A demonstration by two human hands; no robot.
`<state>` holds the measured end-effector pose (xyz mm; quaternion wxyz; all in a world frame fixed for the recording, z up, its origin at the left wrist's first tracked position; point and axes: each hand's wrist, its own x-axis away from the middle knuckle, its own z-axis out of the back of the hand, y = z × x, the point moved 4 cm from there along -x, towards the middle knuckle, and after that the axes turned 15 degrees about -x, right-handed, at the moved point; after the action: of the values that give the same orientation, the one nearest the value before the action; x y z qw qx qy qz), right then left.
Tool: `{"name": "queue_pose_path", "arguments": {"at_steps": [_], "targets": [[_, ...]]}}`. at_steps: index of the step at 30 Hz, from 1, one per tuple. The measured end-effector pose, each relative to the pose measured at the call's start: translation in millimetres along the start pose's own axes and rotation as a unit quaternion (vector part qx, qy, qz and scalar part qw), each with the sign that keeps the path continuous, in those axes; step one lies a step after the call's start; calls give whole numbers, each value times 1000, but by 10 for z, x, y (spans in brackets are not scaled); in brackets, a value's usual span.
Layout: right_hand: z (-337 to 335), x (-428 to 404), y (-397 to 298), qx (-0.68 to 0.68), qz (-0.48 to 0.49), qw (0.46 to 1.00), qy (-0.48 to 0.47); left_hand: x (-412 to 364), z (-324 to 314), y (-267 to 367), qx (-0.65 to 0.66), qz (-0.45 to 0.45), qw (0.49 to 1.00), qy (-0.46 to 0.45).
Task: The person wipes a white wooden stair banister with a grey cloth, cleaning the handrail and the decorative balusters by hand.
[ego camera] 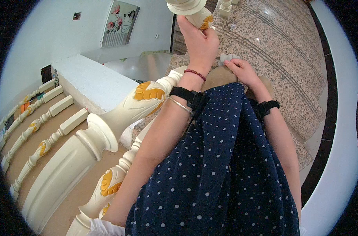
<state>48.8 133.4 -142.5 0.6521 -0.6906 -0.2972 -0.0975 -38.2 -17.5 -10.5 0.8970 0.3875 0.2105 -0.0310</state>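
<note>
At the top centre my left hand (200, 41) grips a cream turned baluster (199, 20) with a gold-painted leaf carving, its fingers partly hidden behind the post. Lower and to the right, my right hand (243, 70) pinches a crumpled pale grey cloth (227, 57) just above the speckled granite stair tread (270, 67). A large cream baluster with gold leaf carving (149, 94) runs diagonally beside my left forearm. Both wrists wear black straps, and the left one also has a red bead bracelet and a silver bangle.
More cream balusters (50, 141) line the left side beyond a white-topped ledge (84, 78). A flower picture (120, 25) is on the pale wall. Granite steps descend at the right beside a black floor border (323, 153) and a white wall (344, 147).
</note>
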Motion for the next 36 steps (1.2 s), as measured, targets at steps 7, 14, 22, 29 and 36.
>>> {"name": "queue_pose_path", "arguments": {"at_steps": [7, 14, 22, 29, 36], "targets": [[13, -25, 22, -12, -4, 1000, 10, -5, 3, -4, 6, -2, 1000, 2], [46, -62, 103, 2, -26, 1000, 15, 4, -23, -33, 8, -4, 1000, -5], [129, -59, 151, -120, -30, 989, 87, 2, -6, -27, 7, 0, 1000, -2], [232, -33, 126, -114, -4, 985, 127, -10, -8, 7, 5, 0, 1000, -5], [-24, 95, -111, 100, -58, 991, 71, -2, -11, -21, -2, 1, 1000, -1]]}}
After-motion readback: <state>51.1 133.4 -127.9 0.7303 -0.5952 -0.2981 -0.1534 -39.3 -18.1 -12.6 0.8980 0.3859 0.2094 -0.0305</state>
